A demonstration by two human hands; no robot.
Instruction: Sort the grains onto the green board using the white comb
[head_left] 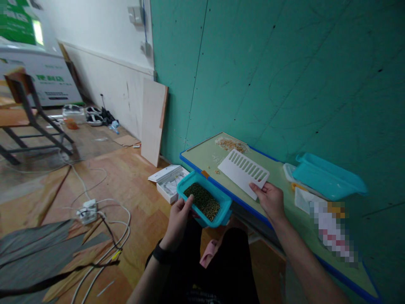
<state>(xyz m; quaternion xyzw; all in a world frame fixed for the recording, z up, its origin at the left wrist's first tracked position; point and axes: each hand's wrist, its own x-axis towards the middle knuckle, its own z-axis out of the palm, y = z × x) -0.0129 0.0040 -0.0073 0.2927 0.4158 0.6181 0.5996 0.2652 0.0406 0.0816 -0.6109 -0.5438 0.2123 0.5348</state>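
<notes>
My left hand (179, 217) grips the near side of a blue plastic container (225, 202), its thumb over the rim. Inside lie dark green beans (198, 195) and, toward the right end, paler yellowish beans (211, 209). The container is held off the table's front edge, above my lap. My right hand (268, 198) pinches the near right corner of a white flat board with a row of slots (237, 173), over the table. Behind the board, a pile of yellowish grains (232, 145) sits on the table, with a few loose ones nearer its front edge.
The narrow green table (272, 162) has a blue edge and stands against a green wall (253, 76). Another blue container (330, 175) and a partly blurred packet (335, 232) are at the right. An open white box (169, 185), cables (122, 236) and a power strip (88, 211) lie on the floor.
</notes>
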